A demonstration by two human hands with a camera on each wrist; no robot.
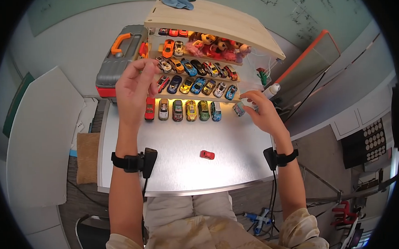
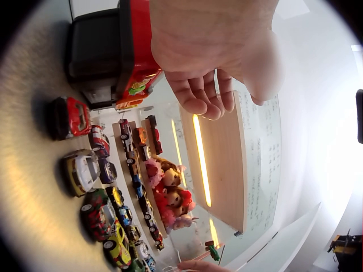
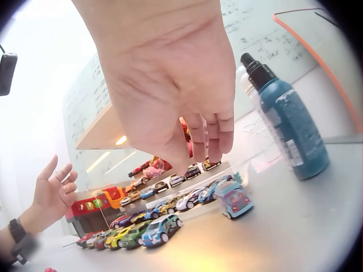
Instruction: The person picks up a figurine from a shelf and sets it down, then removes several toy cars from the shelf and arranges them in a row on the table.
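1. nothing's gripped by the right hand (image 1: 264, 111); fingers are loosely bent.
2. the light blue toy car (image 3: 234, 199) is parked just below those fingertips, not touched, long axis seemingly aimed roughly toward the right wrist cam (image 1: 270, 159).
3. it's set just past the right end of the front row of cars (image 1: 190, 110).
4. left hand (image 1: 135, 80) is empty too, way farther off.

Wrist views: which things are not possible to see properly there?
Left hand, left wrist view: thumb blurred.
Right hand, left wrist view: mostly cut off by the bottom edge.
Dolls, right wrist view: partly hidden behind the right hand.
Blue bottle, right wrist view: label print too small.
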